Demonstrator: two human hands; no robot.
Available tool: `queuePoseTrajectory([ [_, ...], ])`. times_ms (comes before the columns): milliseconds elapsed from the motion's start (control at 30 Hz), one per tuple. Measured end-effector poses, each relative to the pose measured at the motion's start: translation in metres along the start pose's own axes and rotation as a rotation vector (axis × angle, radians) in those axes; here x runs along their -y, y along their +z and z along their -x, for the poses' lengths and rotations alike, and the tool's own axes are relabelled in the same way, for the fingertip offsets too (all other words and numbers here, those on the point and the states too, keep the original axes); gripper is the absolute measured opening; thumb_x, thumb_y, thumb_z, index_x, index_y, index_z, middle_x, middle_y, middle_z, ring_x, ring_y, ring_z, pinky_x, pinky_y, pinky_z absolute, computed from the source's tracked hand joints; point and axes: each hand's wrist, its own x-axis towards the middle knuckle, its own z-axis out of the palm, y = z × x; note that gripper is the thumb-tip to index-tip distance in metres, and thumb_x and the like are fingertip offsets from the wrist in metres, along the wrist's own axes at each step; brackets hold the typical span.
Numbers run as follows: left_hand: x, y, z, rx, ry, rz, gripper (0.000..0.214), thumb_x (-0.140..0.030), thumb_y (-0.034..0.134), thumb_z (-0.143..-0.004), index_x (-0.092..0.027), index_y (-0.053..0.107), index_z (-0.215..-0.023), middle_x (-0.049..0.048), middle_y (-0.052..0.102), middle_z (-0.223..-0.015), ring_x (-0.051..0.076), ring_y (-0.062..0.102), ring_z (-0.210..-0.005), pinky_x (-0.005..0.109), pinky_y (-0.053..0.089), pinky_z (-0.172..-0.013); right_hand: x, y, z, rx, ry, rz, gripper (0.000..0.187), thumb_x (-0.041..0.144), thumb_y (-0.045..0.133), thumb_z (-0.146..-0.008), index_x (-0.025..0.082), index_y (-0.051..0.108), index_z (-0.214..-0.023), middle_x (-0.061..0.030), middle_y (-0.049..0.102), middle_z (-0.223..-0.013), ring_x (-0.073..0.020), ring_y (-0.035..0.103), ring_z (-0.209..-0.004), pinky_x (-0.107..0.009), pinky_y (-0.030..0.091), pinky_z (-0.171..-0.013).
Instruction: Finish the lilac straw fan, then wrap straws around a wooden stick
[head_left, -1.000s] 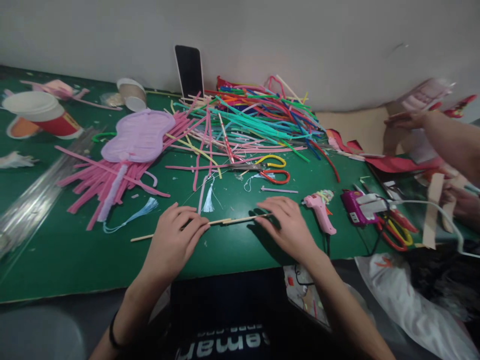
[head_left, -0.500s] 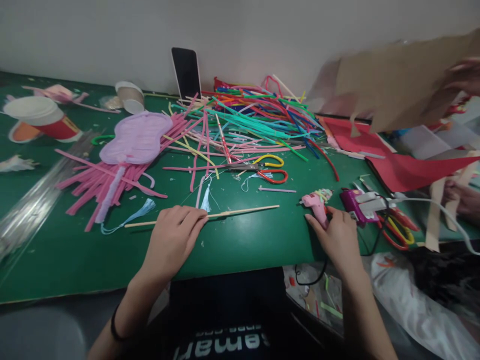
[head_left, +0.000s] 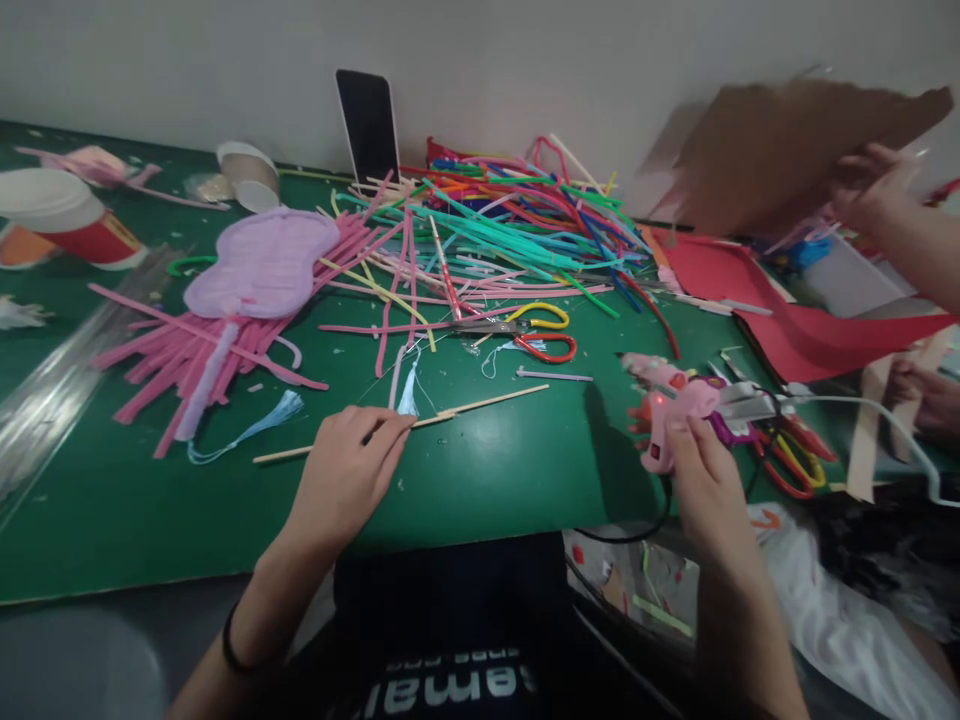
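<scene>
My left hand (head_left: pixel 343 478) rests on the green table (head_left: pixel 487 470), fingers pressed down on a thin wooden stick (head_left: pixel 480 405) that lies slanting from lower left to upper right. My right hand (head_left: pixel 701 478) is wrapped round the handle of a pink glue gun (head_left: pixel 664 400), lifted off the table with its nozzle pointing left and a red light showing. Its black cord (head_left: pixel 637 535) drops over the table's front edge.
A heap of coloured pipe cleaners (head_left: pixel 510 230), scissors (head_left: pixel 536 335), a purple fuzzy shape (head_left: pixel 259 262), a phone (head_left: pixel 369 125) against the wall and paper cups (head_left: pixel 67 215) lie beyond. A second purple glue gun (head_left: pixel 739 405) sits right. Another person's hand (head_left: pixel 870 185) holds cardboard (head_left: pixel 780 150) over red paper (head_left: pixel 802 335).
My right hand left the stick, went right, closed on the pink glue gun and raised it. My left hand stayed on the stick. The other person lifted a cardboard sheet.
</scene>
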Motion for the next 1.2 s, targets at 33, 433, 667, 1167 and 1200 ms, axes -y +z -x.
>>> queuePoseTrajectory([
  [33,0.001,0.001,0.0,0.0,0.003,0.005,0.024,-0.026,0.047,-0.096,-0.017,0.066,-0.108,0.009,0.069,-0.1,0.024,0.059,-0.086,0.038,0.043,-0.075,0.006,0.004,0.003,0.088,0.04,-0.169,0.04,0.05,0.044,-0.09,0.019,0.066,-0.105,-0.0107,0.07,-0.095,-0.0227,0.064,-0.076,-0.035,0.05,-0.069],
  [433,0.002,0.0,0.002,0.001,-0.031,0.047,0.027,-0.028,0.044,-0.098,-0.018,0.068,-0.106,0.0088,0.071,-0.098,0.024,0.061,-0.085,0.038,0.044,-0.074,0.046,0.082,0.017,0.627,0.165,-0.067,0.026,0.04,0.062,-0.077,0.015,0.065,-0.068,-0.0035,0.063,-0.061,-0.0102,0.05,-0.047,-0.02,0.035,-0.038],
  [667,0.002,0.001,0.002,0.008,-0.028,0.042,0.025,-0.026,0.046,-0.097,-0.017,0.067,-0.107,0.0092,0.071,-0.1,0.025,0.061,-0.088,0.039,0.044,-0.075,0.054,0.094,0.016,0.603,0.087,0.061,0.013,0.026,0.058,-0.071,0.017,0.058,-0.062,0.003,0.053,-0.049,-0.0072,0.044,-0.04,-0.019,0.035,-0.04],
  [1167,0.002,0.001,0.002,0.021,-0.033,0.042,0.027,-0.027,0.044,-0.098,-0.017,0.068,-0.106,0.0099,0.071,-0.1,0.025,0.062,-0.087,0.039,0.044,-0.073,0.052,0.1,0.014,0.581,-0.021,0.11,0.011,0.026,0.054,-0.069,0.018,0.055,-0.062,0.0033,0.053,-0.053,-0.0102,0.047,-0.05,-0.023,0.035,-0.048],
  [1200,0.002,0.001,0.002,0.019,-0.033,0.043,0.027,-0.027,0.044,-0.098,-0.017,0.067,-0.106,0.0099,0.071,-0.1,0.025,0.062,-0.087,0.039,0.044,-0.074,0.052,0.1,0.014,0.582,-0.026,0.111,0.01,0.025,0.053,-0.069,0.018,0.055,-0.062,0.0032,0.054,-0.053,-0.0103,0.047,-0.05,-0.023,0.035,-0.048],
])
